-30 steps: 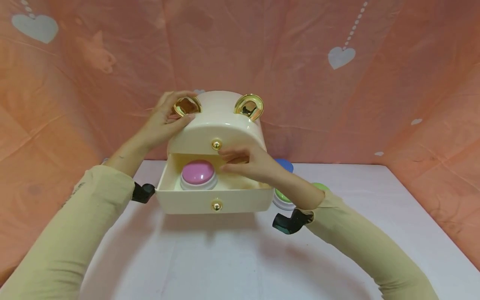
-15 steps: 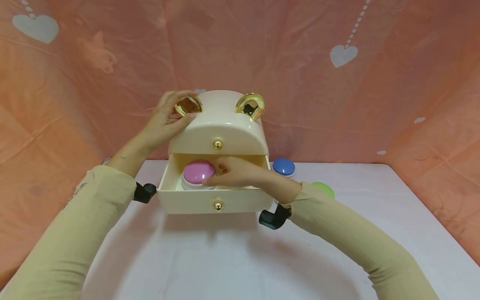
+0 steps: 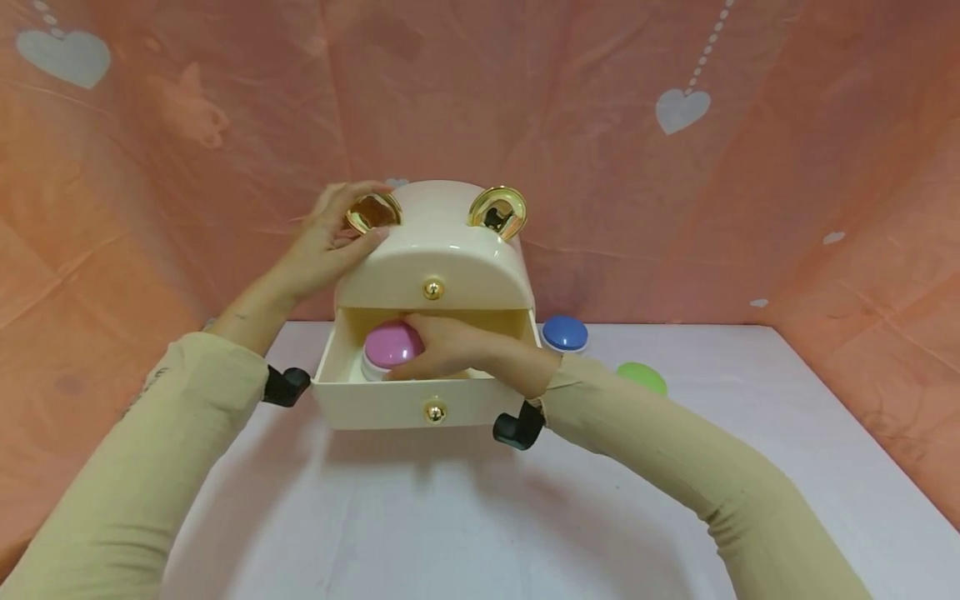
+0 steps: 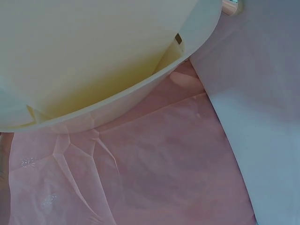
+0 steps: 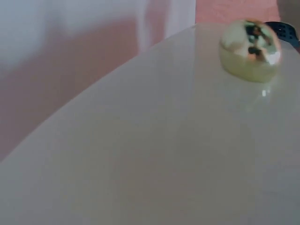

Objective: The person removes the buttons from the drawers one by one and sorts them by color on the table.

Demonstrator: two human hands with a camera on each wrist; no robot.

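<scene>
Pink button (image 3: 390, 343) sits inside the open lower drawer (image 3: 375, 400) of the cream box (image 3: 438, 250), and we take the drawer as our landmark. Our right hand (image 3: 442, 346) reaches into the drawer, with its fingers curled around the pink button's right side. Our left hand (image 3: 326, 242) lies above the drawer, pressing on the box top beside the left golden ear (image 3: 372, 211), fingers mostly straight. To the right of the drawer, on the white table (image 3: 450, 517), the blue button (image 3: 564, 332) and the green button (image 3: 642, 377) wait apart. We judge that one button is in the drawer, two remain outside, and the drawer is not closed.
</scene>
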